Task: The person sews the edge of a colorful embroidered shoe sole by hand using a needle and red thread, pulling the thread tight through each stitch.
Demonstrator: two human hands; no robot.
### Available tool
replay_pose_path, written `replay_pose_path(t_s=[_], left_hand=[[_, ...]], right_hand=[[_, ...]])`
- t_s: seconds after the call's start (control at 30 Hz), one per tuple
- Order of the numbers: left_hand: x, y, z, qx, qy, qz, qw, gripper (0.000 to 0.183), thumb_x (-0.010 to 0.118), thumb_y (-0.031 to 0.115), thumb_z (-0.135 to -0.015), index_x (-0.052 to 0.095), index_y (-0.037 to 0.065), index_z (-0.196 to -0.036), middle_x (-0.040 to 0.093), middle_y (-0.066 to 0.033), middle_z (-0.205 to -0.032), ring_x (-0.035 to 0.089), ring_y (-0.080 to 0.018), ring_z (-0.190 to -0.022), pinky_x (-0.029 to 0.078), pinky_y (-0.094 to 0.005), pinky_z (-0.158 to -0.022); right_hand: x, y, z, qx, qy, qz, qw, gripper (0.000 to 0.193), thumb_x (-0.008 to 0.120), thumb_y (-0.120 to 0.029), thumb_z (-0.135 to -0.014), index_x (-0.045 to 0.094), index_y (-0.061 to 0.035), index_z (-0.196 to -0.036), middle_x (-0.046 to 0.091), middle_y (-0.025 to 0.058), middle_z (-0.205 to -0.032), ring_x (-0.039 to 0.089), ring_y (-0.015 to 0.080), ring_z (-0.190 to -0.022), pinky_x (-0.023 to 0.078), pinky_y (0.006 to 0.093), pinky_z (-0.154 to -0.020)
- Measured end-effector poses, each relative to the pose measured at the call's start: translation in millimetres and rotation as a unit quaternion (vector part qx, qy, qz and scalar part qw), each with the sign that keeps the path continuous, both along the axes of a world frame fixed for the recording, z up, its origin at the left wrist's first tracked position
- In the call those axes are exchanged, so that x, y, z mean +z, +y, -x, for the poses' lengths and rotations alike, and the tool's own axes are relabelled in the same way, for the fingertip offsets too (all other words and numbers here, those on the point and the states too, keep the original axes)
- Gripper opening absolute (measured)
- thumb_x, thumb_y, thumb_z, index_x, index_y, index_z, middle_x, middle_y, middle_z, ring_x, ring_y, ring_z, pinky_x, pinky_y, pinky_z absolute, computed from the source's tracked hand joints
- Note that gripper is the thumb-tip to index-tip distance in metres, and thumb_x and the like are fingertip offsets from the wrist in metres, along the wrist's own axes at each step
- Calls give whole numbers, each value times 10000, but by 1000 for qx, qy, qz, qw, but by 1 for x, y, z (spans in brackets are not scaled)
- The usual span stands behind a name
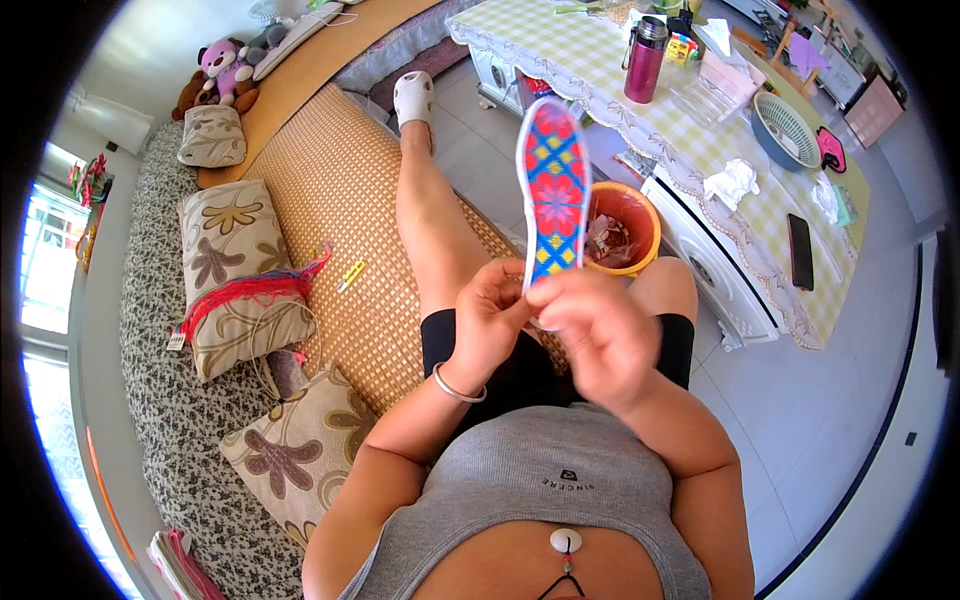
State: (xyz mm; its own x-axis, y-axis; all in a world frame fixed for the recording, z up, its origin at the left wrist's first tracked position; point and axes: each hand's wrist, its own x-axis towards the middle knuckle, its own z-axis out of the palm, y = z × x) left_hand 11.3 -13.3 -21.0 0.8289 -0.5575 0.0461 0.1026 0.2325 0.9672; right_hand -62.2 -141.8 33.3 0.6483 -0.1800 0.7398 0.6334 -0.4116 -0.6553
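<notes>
My left hand [492, 305] grips the near end of an embroidered insole [556, 190], fingers and thumb closed on its left edge. The insole stands tilted up in front of me, with red flowers, blue ground, yellow crosses and a white rim. Across its near end is my right hand [598, 330], slightly blurred, its fingers pinched together. Whatever those fingertips hold is too small or hidden to make out. On the woven mat to the left lie a bundle of red and multicoloured thread [255, 295], partly over a cushion, and a small yellow cutter [352, 275].
An orange bin [655, 215] with a bag inside stands just beyond my right hand. On the checked tablecloth [665, 140] are a maroon flask [646, 62], a basket [785, 132], crumpled tissues [732, 184] and a black phone [800, 252]. Patterned cushions [230, 235] line the couch at left.
</notes>
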Motion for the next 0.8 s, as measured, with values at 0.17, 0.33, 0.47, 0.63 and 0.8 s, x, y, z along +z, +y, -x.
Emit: replay_pose_path(t_s=[0.17,0.33,0.47,0.63,0.8], left_hand=[[-8,24,-27,119,-93,-113,982,206,595,-32,-851,522,-24,-1044,662,-62,-759,588,-64,-609,439,-178,-510],[4,26,-23,120,-70,-80,987,213,629,-24,-824,532,-16,-1013,671,-70,-776,594,-70,-613,444,-176,-498],[21,12,-8,80,-13,-42,996,225,623,-35,-823,517,-24,-1021,675,-88,-800,610,-81,-626,442,-165,-491],[32,6,1,27,-10,2,1000,260,605,-33,-852,473,-54,-1076,671,-110,-829,627,-93,-676,488,-171,-550],[27,6,4,35,-22,-2,999,254,601,-35,-854,479,-48,-1076,668,-97,-818,615,-78,-672,473,-163,-544]], right_hand=[[41,-78,16,-14,-75,-473,878,112,488,-108,-935,501,-4,-976,463,34,-667,463,121,-605,490,297,-584],[41,-121,30,-228,-122,-337,905,153,490,-79,-921,526,18,-1034,463,24,-686,432,96,-629,399,252,-568],[4,-47,11,-217,78,-136,964,143,570,10,-851,592,-7,-991,606,75,-844,534,131,-621,440,245,-573],[-9,-12,-2,-157,66,185,968,183,649,-13,-710,582,-38,-879,554,78,-748,555,231,-651,441,319,-544],[-13,-8,-5,-176,66,231,955,207,667,-60,-685,592,-40,-876,512,52,-703,541,206,-632,437,315,-530]])
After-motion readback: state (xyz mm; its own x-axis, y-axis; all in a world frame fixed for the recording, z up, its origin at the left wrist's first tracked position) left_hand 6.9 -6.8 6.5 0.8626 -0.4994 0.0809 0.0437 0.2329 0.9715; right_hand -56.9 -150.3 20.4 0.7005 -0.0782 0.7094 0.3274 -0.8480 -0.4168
